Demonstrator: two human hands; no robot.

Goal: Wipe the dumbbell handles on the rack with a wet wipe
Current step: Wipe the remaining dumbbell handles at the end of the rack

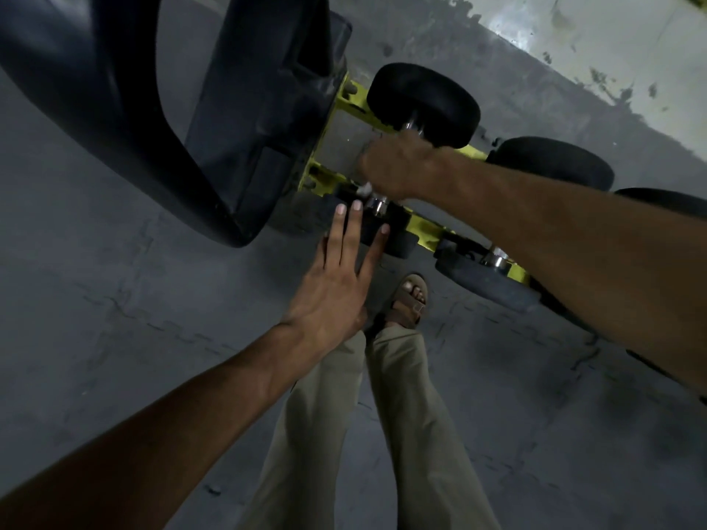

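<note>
Bare forearms (191, 415) — loose khaki trousers (401, 434), a tan strapped sandal (405, 313) with a metal buckle (419, 307)

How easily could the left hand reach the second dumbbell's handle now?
Probably not easily: the right forearm crosses above that handle, covering most of it, while the left hand touches the first dumbbell's near end.

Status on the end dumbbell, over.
Right hand grips wet wipe round end dumbbell handle. Left hand open, flat against its near weight. Large black object close beside, not blocking.
</note>
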